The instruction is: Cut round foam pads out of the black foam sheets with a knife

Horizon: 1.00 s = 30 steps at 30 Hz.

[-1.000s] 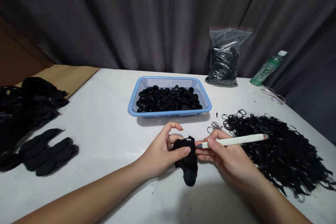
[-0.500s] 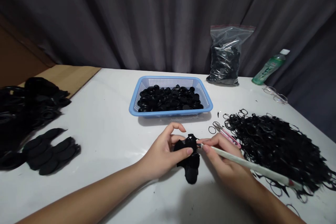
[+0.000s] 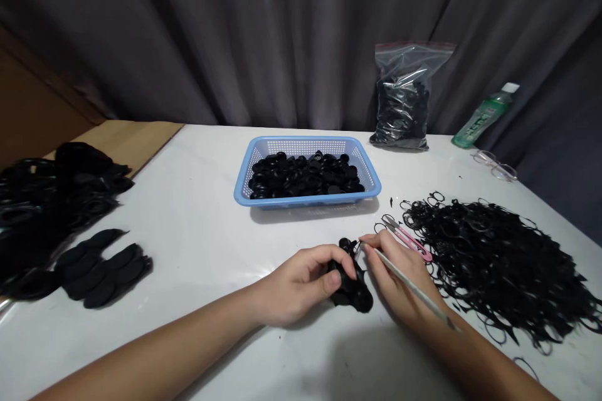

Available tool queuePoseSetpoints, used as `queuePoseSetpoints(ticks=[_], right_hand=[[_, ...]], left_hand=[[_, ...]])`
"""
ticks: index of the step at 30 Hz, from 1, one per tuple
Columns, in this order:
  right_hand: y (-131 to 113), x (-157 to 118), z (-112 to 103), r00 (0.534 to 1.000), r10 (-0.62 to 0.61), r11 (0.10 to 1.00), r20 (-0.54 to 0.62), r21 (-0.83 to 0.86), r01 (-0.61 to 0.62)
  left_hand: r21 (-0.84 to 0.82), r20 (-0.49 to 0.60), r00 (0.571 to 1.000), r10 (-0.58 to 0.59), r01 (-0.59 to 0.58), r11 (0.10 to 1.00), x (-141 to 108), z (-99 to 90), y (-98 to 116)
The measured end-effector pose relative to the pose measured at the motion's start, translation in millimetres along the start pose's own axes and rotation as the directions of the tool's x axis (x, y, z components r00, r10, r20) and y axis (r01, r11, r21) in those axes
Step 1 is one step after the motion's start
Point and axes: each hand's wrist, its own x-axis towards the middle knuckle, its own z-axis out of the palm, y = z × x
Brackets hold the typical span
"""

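Seen from my remote station, nearest first: in front of the blue plastic mesh basket [image 3: 291, 202], I see the left hand [image 3: 301, 285] curled nearly shut, gripping a soft black molded piece [image 3: 352, 286]. The right hand [image 3: 392, 276] is pinched around a slim white pen-like tool [image 3: 414, 288], its tip at the piece. Right of the basket lie pink-handled scissors [image 3: 407, 237] and a heap of thin black strips [image 3: 493, 263]; left of it, black padded pieces [image 3: 103, 269]. The basket holds black rings [image 3: 305, 177]. Behind it and to the right are a zip bag of black parts [image 3: 404, 97], a green bottle [image 3: 480, 116] and eyeglasses [image 3: 493, 165]
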Motion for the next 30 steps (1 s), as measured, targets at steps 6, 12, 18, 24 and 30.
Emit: queuePoseSetpoints(ticks=[6,12,18,24,30], right_hand=[[2.3,4.4,-4.7,0.997,0.075,0.997,0.034,0.001,-0.075],[-0.7,4.6,-9.8,0.983,0.184,0.982,-0.012,0.040,-0.183],[4.7,0.9,-10.4,0.967,0.217,0.973,-0.130,0.106,-0.204],[3.4,-3.2,-7.0,0.981,0.153,0.977,-0.118,0.169,-0.132],[2.0,-4.2,-7.4,0.989,0.102,0.981,-0.112,0.177,-0.081]], left_hand=[[-0.153,-0.037,0.998,0.045,-0.050,0.987,0.5,-5.6,-8.1],[-0.020,-0.479,0.876,-0.060,0.057,0.998,11.3,-9.6,2.3],[0.114,-0.469,0.882,0.047,0.008,0.993,6.2,-19.3,11.8],[-0.082,-0.370,0.923,0.110,-0.151,0.985,3.7,-25.4,-0.6],[-0.179,-0.368,0.926,0.081,-0.156,0.972,2.6,-25.7,-0.9]])
